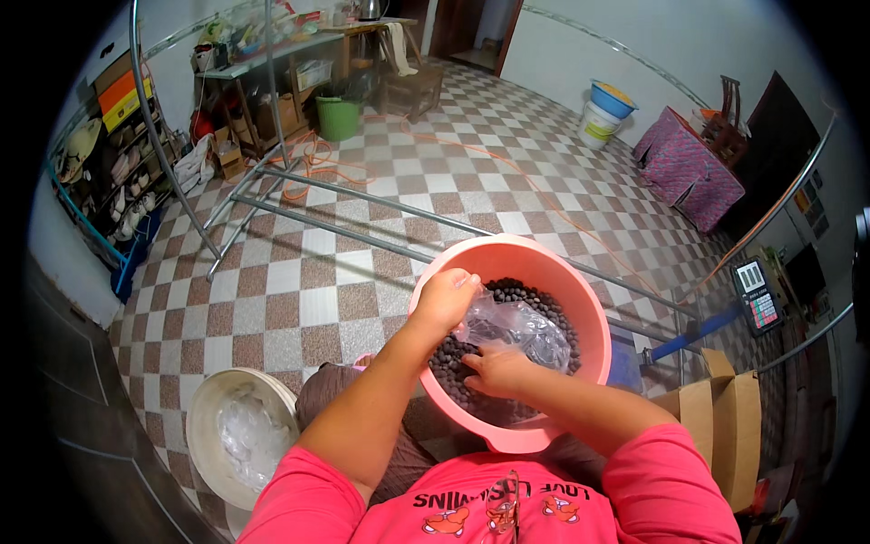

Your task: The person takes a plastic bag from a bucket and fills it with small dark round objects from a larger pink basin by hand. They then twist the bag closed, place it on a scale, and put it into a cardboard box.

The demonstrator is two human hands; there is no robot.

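Note:
A pink plastic basin stands before me, partly filled with small dark round pellets or balls. Over them, inside the basin, lies a clear plastic bag. My left hand is at the basin's left rim, its fingers closed on the gathered edge of the bag. My right hand is down among the dark balls at the bag's near side, fingers spread; whether anything is under its palm is hidden.
Clear plastic bags lie in a white bucket at lower left. Metal frame rails cross the floor behind the basin. On the right are an open cardboard box and a digital scale display. An orange cord trails over the tiles.

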